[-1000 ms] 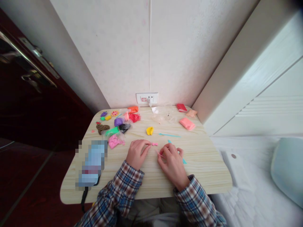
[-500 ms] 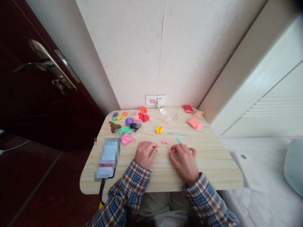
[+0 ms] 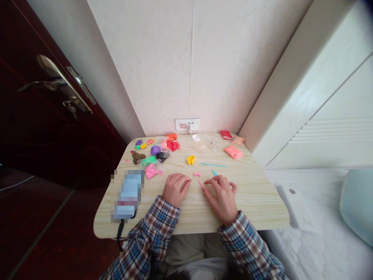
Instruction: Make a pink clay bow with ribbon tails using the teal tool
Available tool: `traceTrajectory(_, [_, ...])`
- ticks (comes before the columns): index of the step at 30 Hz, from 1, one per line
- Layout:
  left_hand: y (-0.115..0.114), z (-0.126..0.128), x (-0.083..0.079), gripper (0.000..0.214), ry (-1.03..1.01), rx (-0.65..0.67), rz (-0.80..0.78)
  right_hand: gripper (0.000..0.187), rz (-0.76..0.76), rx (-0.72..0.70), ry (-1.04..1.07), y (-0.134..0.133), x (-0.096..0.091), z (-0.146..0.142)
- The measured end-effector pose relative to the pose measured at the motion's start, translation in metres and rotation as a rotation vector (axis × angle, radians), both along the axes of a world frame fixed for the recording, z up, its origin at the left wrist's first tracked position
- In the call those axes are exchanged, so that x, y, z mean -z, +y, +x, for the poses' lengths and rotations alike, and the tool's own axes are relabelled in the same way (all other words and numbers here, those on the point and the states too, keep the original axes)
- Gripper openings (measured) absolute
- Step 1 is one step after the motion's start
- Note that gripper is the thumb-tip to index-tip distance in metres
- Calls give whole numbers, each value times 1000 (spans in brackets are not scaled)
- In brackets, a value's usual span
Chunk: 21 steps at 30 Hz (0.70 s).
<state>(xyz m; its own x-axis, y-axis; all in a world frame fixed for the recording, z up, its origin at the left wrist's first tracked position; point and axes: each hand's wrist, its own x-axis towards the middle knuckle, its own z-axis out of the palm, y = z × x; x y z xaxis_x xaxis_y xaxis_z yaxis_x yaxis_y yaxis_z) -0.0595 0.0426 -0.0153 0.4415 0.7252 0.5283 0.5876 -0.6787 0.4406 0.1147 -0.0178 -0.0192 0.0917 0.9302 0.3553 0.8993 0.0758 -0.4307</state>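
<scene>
My left hand [image 3: 175, 189] rests on the table with thumb and forefinger pinched together. What they hold, if anything, is too small to make out. My right hand [image 3: 222, 197] is curled to the right of it, and a thin pink clay strip [image 3: 200, 184] sticks out from its thumb and forefinger tips. Just beyond the hands lies a small pink clay piece [image 3: 197, 174], shaped like a bow. A light-blue modelling tool [image 3: 214, 172] shows partly behind the right hand. Farther back are a slim blue stick [image 3: 213, 165] and a lump of yellow clay [image 3: 190, 160].
Bags of coloured clay, one pink [image 3: 152, 170] and one green [image 3: 149, 161], lie left of centre. Brown coiled clay [image 3: 138, 157] sits behind a blurred phone [image 3: 128, 194]. Salmon clay packs [image 3: 233, 152] are at the back right. A wall socket [image 3: 187, 125] is behind the table [image 3: 253, 210].
The view has shifted slightly. The pink strip now points out more clearly from my right fingertips. The pink bit seen at my left fingertips is no longer plainly visible.
</scene>
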Motion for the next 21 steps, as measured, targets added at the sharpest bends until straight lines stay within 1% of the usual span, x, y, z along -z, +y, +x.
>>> traceTrajectory(5, [0, 2, -4, 10, 8, 0, -6, 11, -43, 86, 16, 10, -2, -16])
traceTrajectory(10, [-2, -1, -4, 14, 19, -4, -16, 9, -69, 162, 33, 14, -3, -29])
traceTrajectory(16, [-3, 0, -7, 14, -3, 9, -18, 11, -81, 199, 35, 14, -4, -30])
traceTrajectory(21, [-5, 0, -8, 13, -26, 10, -3, 12, -83, 191, 90, 19, -5, -28])
